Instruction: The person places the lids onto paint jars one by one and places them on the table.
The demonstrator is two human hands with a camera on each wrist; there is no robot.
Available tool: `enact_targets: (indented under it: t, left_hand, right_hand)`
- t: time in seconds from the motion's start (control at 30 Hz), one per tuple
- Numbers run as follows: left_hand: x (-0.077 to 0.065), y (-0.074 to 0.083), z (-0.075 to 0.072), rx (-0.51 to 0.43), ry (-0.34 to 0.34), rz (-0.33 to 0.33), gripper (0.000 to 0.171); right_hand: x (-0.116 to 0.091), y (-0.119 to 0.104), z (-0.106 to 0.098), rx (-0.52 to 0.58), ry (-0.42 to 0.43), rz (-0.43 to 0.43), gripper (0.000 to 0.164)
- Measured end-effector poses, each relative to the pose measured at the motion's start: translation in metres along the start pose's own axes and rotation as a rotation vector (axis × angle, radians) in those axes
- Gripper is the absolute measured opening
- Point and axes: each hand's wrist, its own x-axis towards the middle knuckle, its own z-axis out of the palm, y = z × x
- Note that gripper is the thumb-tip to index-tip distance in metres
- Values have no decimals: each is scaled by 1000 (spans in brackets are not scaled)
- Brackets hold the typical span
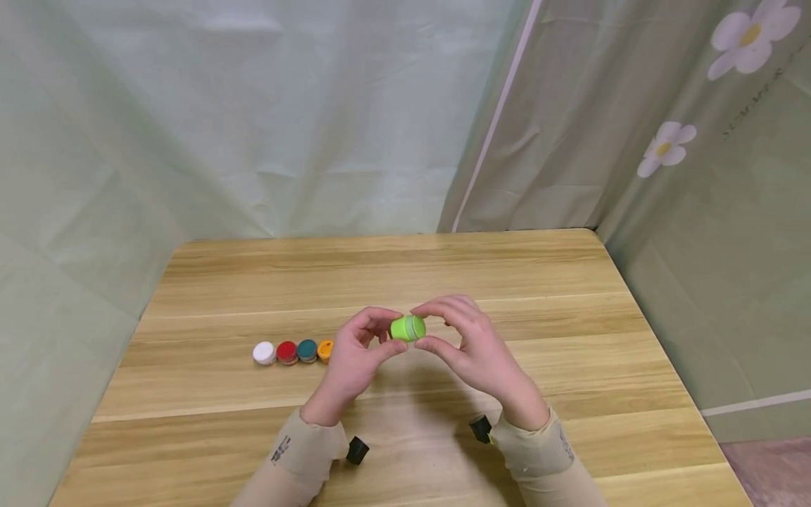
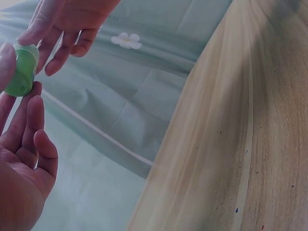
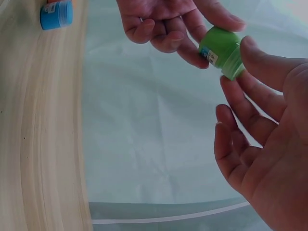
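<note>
Both hands hold a small green paint jar [image 1: 402,328] above the table, tilted on its side. My left hand [image 1: 355,352] grips the jar's body between thumb and fingers. At the other end, the thumb and fingertips of my right hand [image 1: 472,345] pinch the ribbed lid [image 3: 234,66]. A label shows on the jar's side in the right wrist view. Left of my left hand, a white jar [image 1: 264,353], a red jar [image 1: 287,353], a teal jar [image 1: 307,351] and an orange jar [image 1: 325,351] stand in a row. The left hand partly covers the orange one.
A blue jar [image 3: 57,15] stands beside the orange one in the right wrist view; the head view does not show it. Beneath everything is a wooden table [image 1: 253,274], with curtains [image 1: 304,127] behind and at the sides. Black wrist devices [image 1: 357,451] sit by both cuffs.
</note>
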Motion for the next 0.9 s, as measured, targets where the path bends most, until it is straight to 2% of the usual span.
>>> enact_targets:
  t: [0.2,0.43,0.47,0.6,0.7,0.8,0.9]
  left_hand:
    - [0,-1,0,4,-5,21,35]
    - [-1,-1,1,18,-41,8,35]
    - [-1,-1,1,20,-47,7,35]
    - [-1,0,3,26,-56,7,35]
    - [-1,1,3,27,-53,3,35]
    - [-2,2,3,16,-53,-7,34]
    - [-3,3,3,-13,-56,-15,32]
  right_hand:
    - [-1,-2,1,-59,1,70,33]
    - [-2,-3,3,-130,-37,166,17]
    - [-3,-3,3,-135,-46,176,19]
    - [-5,-4,2,-97,-78,229,46]
    - [-5,-4,1,-49,-46,269,53]
    - [-5,-4,-2,-3,39,252,39]
    - [-4,-2,-7,11,71,162,8]
